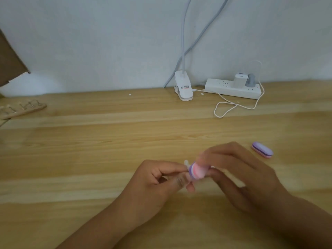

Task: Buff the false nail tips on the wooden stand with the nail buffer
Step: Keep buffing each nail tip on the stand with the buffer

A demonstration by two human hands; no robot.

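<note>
- Head view: the left hand (pixel 158 182) pinches a small, pale, blurred nail tip (pixel 186 162) in its fingers (pixel 170 169), low at centre over the surface (pixel 89 159).
- The right hand (pixel 239 173) has its fingers clamped on a pink-purple buffer (pixel 197 171) beside the tip; blur hides any contact.
- A second buffer (pixel 262 150) lies just right of the right hand.
- The stand (pixel 23 109) sits far left, well apart from both hands.
- A clip lamp (pixel 183 87), power strip (pixel 233 88) and cable (pixel 226 103) line the back.

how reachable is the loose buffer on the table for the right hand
Likely yes: the loose buffer lies on bare table close beside the right hand, nothing between them. That hand grips a second buffer, though.
</note>
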